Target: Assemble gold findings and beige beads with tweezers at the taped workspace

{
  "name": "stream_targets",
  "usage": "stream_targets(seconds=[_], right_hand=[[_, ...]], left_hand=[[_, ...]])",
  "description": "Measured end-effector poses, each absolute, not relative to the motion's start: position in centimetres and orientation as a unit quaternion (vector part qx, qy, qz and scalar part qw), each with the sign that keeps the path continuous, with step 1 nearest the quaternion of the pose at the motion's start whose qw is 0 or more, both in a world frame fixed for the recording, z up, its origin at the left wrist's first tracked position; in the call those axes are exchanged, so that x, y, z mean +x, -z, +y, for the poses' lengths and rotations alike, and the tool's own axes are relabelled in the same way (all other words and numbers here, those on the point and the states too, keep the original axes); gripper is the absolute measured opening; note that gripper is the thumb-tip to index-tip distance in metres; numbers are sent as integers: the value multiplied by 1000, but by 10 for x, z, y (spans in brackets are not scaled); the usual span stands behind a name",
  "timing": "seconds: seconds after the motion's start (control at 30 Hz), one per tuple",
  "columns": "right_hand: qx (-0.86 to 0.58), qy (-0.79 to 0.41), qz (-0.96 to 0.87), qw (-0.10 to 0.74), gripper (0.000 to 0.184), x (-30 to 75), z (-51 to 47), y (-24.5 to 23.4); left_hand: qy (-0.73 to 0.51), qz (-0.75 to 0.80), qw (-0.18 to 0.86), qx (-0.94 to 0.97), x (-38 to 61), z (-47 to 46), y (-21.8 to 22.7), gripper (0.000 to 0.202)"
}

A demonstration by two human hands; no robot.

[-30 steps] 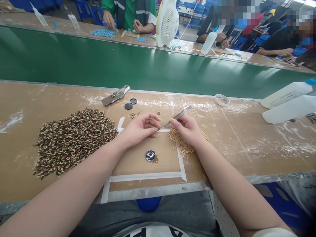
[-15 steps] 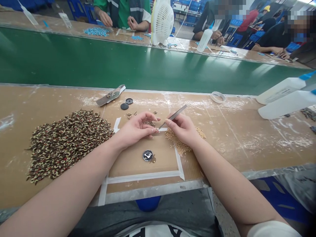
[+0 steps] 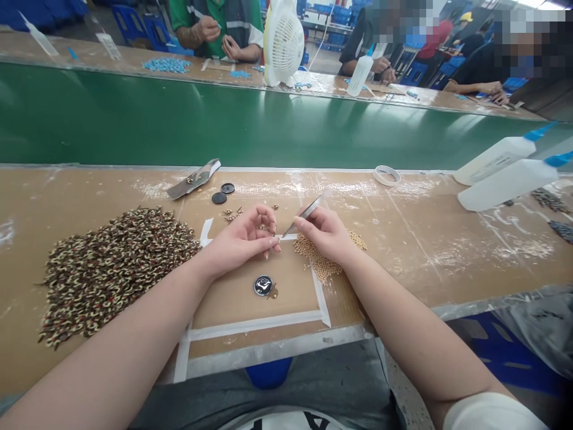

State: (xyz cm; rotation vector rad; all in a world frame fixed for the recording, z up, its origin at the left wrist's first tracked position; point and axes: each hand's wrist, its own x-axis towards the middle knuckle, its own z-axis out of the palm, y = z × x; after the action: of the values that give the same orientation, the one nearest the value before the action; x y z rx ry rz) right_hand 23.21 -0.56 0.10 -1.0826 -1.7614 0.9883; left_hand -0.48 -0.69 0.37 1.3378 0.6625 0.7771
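Note:
My left hand (image 3: 244, 237) rests on the brown worktable (image 3: 430, 239) with its fingers curled, pinching a small brown-and-cream piece at the fingertips. My right hand (image 3: 324, 234) grips metal tweezers (image 3: 304, 212), whose tip points at the left fingertips. Under the right hand lies a heap of small tan beads (image 3: 320, 258). A large pile of brown, cream and red pieces (image 3: 111, 266) covers the table to the left. A round black disc with a silver mark (image 3: 263, 285) lies just below my hands, inside a white tape outline (image 3: 250, 325).
Behind my hands lie two black discs (image 3: 222, 193), a metal scoop (image 3: 192, 179), a tape roll (image 3: 387, 175) and a few loose pieces. Two white squeeze bottles (image 3: 505, 173) lie at the right. Beyond the green conveyor belt (image 3: 224, 125), other people work beside a white fan (image 3: 282, 42).
My left fingers have curled more tightly around the small piece, and the tweezers' tip has come closer to them. The view has shifted slightly; the hands stay in the same spot.

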Motion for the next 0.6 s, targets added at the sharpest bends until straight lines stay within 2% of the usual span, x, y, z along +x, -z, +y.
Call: stream_targets(seconds=[0.6], right_hand=[[-393, -396, -725, 404, 28, 230, -7, -3]], left_hand=[[-333, 285, 686, 580, -8, -5, 1, 30]])
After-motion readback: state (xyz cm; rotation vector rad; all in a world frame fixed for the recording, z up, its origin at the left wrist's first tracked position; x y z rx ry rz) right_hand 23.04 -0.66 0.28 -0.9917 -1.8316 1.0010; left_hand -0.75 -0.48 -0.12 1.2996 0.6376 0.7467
